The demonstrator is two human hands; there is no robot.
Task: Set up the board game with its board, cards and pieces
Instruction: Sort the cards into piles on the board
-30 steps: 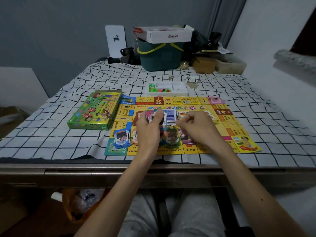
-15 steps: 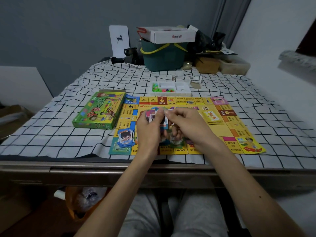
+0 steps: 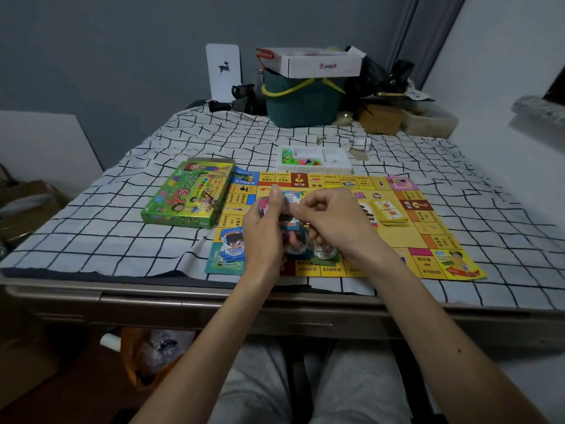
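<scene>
While both hands hover over the near half of the yellow paper game board [image 3: 406, 237], the left hand [image 3: 263, 231] holds a small deck of colourful picture cards [image 3: 289, 214] upright, its fingers [image 3: 275, 195] curled round the deck's left side. The right hand [image 3: 339, 221] meets the deck from the other side, its fingers [image 3: 310, 206] bent in and pinching at the right edge of the cards; blur hides which card they have.

The board lies flat on a black-and-white checked cloth [image 3: 122, 234] that covers the desk [image 3: 183, 298]. A pile of blue picture notes [image 3: 233, 244] sits on its near left corner, just beside the left wrist. A few loose picture cards [image 3: 325, 254] lie on the board beneath the hands. A stack of yellow cards [image 3: 389, 214] rests toward the board's right side, apart from the hands.

A green rectangular game box [image 3: 188, 195] lies on the cloth against the board's left edge. A white plastic tray [image 3: 342, 171] sits at the board's far edge, with small green and pink pieces [image 3: 301, 161] in its left compartment. Further back stands a dark green bucket with a yellow handle [image 3: 301, 102], with a white cardboard carton [image 3: 321, 64] on top.
</scene>
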